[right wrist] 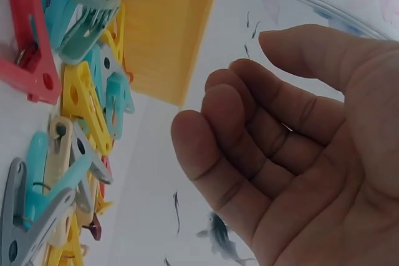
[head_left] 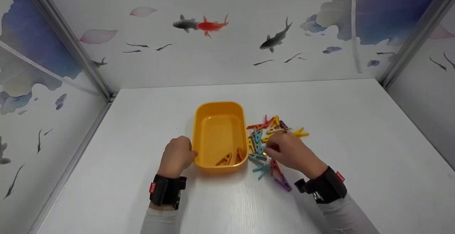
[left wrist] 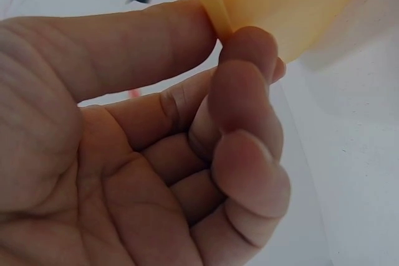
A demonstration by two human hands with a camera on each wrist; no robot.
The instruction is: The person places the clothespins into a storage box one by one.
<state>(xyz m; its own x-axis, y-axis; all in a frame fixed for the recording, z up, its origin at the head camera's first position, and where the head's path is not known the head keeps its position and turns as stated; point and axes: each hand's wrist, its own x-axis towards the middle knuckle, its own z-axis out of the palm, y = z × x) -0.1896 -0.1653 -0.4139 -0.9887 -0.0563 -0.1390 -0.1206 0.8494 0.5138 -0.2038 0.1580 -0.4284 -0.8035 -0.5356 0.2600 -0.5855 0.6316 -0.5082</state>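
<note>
My left hand [head_left: 176, 157] pinches the left rim of a yellow plastic basin [head_left: 219, 170] between thumb and fingertips. The left wrist view shows the basin's wall [left wrist: 280, 4] between them. Inside the basin, near its front, lie two clothespins [head_left: 224, 159] of a yellow-brown shade. To the right of the basin is a loose heap of clothespins [head_left: 256, 157] in several colours. Above that heap hovers my right hand [head_left: 293, 152], fingers loosely bent and thumb apart, holding nothing. A red clothespin [right wrist: 40, 48] and yellow and teal ones lie beside it in the right wrist view.
A purple clothespin [head_left: 283, 183] lies at the heap's front edge, and a yellow one [head_left: 301, 132] at its right. The white table [head_left: 117, 156] is bounded by patterned panels [head_left: 231, 60] at the back and both sides, with metal posts at the corners.
</note>
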